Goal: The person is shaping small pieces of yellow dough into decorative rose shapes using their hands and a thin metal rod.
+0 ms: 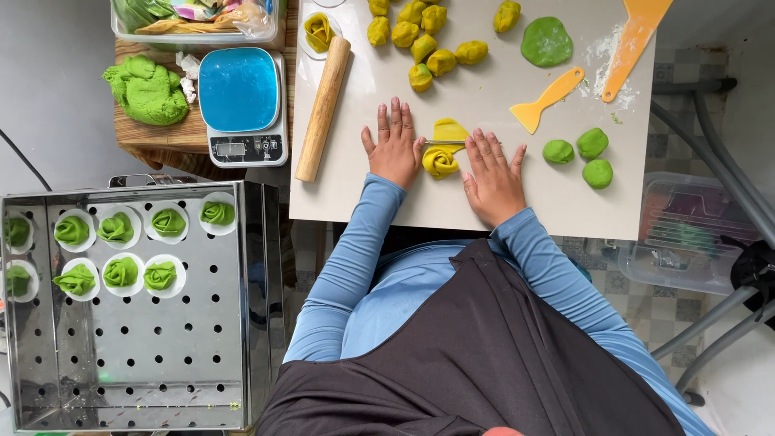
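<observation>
The left hand and right hand lie flat, fingers spread wide, holding nothing, on the pale bench, flanking a rolled yellow dough piece. Its unrolled flat tail points toward the far edge. A thin rod crossing it runs left-right, its right end hidden under the right hand's fingers.

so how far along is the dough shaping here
Done: about nine green rosettes sit on papers in the steel tray. In hand: the left hand and right hand flank a yellow rosette on the board. Left: yellow lumps, three green balls.
</observation>
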